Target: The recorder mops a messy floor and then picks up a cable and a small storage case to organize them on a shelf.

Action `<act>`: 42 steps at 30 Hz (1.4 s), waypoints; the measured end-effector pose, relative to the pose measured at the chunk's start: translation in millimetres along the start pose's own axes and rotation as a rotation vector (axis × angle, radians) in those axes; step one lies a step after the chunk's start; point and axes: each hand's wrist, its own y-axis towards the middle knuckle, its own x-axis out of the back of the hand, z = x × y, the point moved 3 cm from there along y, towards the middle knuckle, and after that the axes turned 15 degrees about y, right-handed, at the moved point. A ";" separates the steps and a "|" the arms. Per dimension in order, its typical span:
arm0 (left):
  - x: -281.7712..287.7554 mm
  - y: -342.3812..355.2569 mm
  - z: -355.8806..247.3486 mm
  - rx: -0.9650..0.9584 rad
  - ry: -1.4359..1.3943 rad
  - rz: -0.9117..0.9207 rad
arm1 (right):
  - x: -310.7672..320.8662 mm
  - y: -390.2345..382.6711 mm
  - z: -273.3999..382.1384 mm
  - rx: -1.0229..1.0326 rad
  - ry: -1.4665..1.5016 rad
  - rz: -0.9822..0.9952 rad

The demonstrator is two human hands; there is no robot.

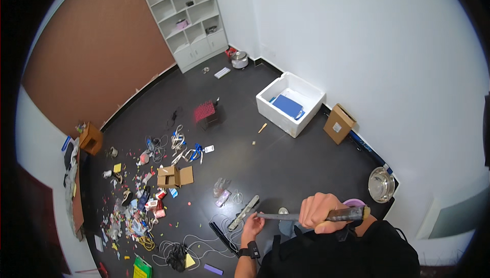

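Note:
A long grey stick-like tool [280,217] with a dark, thicker end and a yellowish tip lies across the front of my body. My right hand [320,211] is closed in a fist around it, near the dark end. At the thin end, the fingers of my left hand [252,225] are closed on the tip, partly hidden. What kind of tool it is I cannot make out. Just beyond my left hand, a pale grey bar [244,212] rests on the floor, with a black bar [223,238] and loose grey cables [204,252] beside it.
Scattered litter [133,221] covers the left floor around an open cardboard box [173,176]. A white foam box [270,113] holding blue things stands by the right wall, near a brown carton [339,124] and a metal basin [381,184]. White shelving [196,51] stands behind.

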 end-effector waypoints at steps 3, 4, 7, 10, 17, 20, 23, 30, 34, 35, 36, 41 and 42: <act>-24.8 5.0 -17.9 -0.123 0.071 -0.086 | 46.4 13.6 2.6 -0.029 0.094 0.016; -27.4 9.7 -23.4 -0.140 0.069 -0.094 | 60.4 17.5 2.3 -0.026 0.094 0.051; -42.9 11.9 -37.1 -0.067 0.008 -0.102 | 94.9 33.3 10.0 -0.060 0.103 0.083; -57.7 29.4 -56.1 -0.069 -0.032 -0.064 | 135.0 46.5 11.8 -0.045 0.141 0.085; -100.4 96.1 -113.6 -0.056 -0.019 -0.089 | 238.3 83.8 16.8 -0.105 0.129 0.134; -131.2 133.1 -146.6 -0.011 -0.051 -0.085 | 284.3 105.9 19.2 -0.120 0.095 0.134; -124.9 164.3 -190.0 -0.002 -0.089 -0.039 | 331.9 143.0 11.3 -0.182 0.103 0.159; -233.6 221.9 -297.3 0.005 0.036 0.081 | 425.2 221.4 36.1 -0.273 0.095 0.225; -260.2 239.8 -366.1 -0.031 0.019 0.017 | 479.0 267.4 29.5 -0.212 0.146 0.312; -276.0 240.1 -382.6 -0.057 0.037 0.011 | 492.7 279.3 26.6 -0.216 0.153 0.311; -302.4 250.1 -399.4 -0.072 0.078 0.030 | 502.6 290.1 34.9 -0.203 0.121 0.330; -377.5 309.5 -481.9 -0.076 0.153 0.067 | 574.4 335.9 53.0 -0.180 0.048 0.386; -385.6 325.2 -498.1 -0.047 0.148 0.092 | 594.4 344.1 54.5 -0.191 0.044 0.380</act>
